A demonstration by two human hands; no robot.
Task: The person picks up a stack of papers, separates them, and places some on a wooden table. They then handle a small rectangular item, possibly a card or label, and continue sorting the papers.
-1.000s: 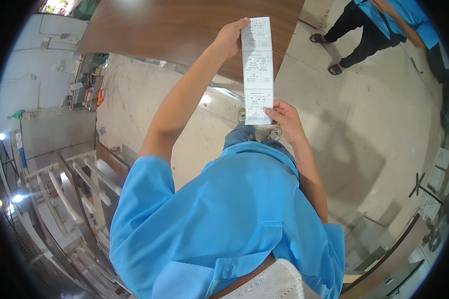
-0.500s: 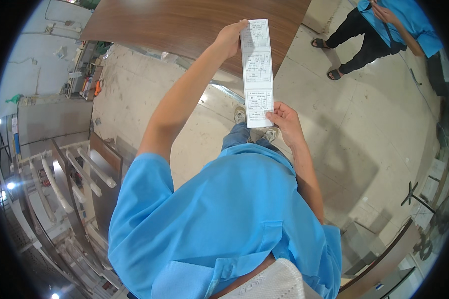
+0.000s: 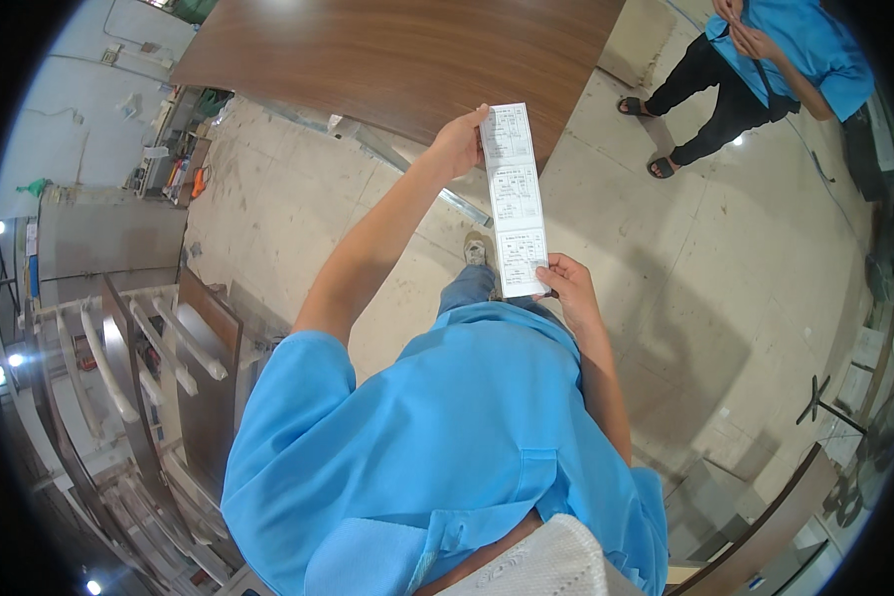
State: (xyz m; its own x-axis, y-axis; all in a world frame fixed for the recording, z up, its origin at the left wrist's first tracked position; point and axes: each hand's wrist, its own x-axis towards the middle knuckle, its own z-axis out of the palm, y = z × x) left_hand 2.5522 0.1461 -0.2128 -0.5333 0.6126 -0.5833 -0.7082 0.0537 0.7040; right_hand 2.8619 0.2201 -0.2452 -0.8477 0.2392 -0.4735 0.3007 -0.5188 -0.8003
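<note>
A long white strip of printed paper labels point(image 3: 517, 199), divided into three panels, is stretched between my hands. My left hand point(image 3: 460, 142) pinches its far end along the left edge, close to the brown table's near edge. At the near end, my right hand point(image 3: 570, 285) grips the lower right corner, thumb on top of the printed face. The strip lies nearly flat toward me, tilted slightly. Fingers under the paper are partly hidden.
A brown wooden table point(image 3: 397, 60) stands ahead. Another person point(image 3: 745, 70) in a blue shirt and sandals stands at the far right, hands together. Padded racks with panels point(image 3: 159, 348) are at left. A grey box point(image 3: 715, 502) sits at lower right.
Both hands have come nearer to my body with the label strip, clear of most of the table top. The other person's hands have shifted slightly.
</note>
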